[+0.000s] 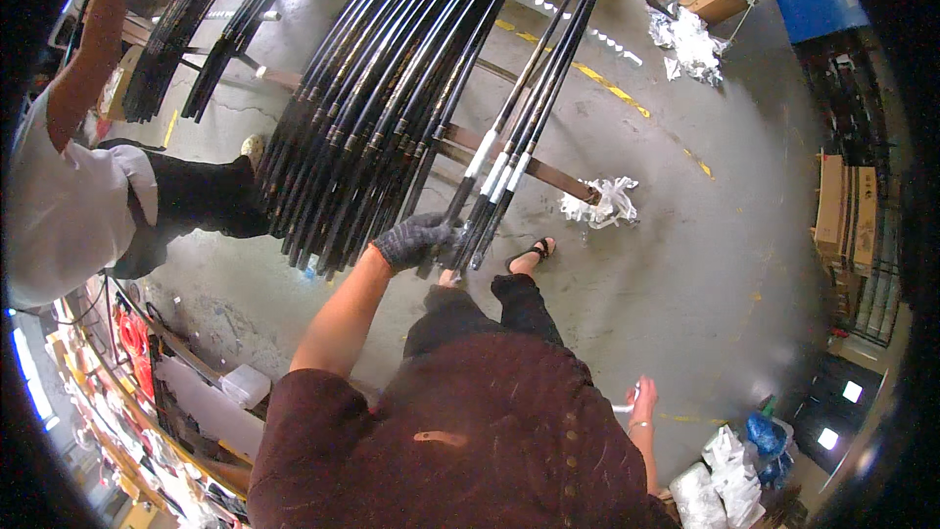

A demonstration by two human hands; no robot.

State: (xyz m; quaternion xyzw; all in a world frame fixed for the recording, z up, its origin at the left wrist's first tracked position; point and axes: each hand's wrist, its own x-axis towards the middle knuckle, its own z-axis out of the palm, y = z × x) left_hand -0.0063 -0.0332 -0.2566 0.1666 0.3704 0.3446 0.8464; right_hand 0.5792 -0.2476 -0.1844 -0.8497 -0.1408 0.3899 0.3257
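Observation:
A long row of glossy black poles (392, 88), resembling fishing rods, lies on a rack ahead of me. To its right, several separate poles (537, 108) have white bands (497, 176) near their lower ends. My left hand (409, 240), in a dark grey knitted glove, is closed around the lower end of a black pole (458, 198) beside this smaller group. Its fingertips are partly hidden. Low on the right, away from the poles, my bare right hand (642, 400) pinches a small white strip (623, 408); its exact kind is unclear.
At the left stands another person (78, 186) in a light shirt, beside more black poles (211, 29). A brown rack bar (548, 176) sticks out rightward above crumpled white wrapping (605, 201). Cardboard boxes (847, 206) stand far right; white bags (720, 480) lie lower right.

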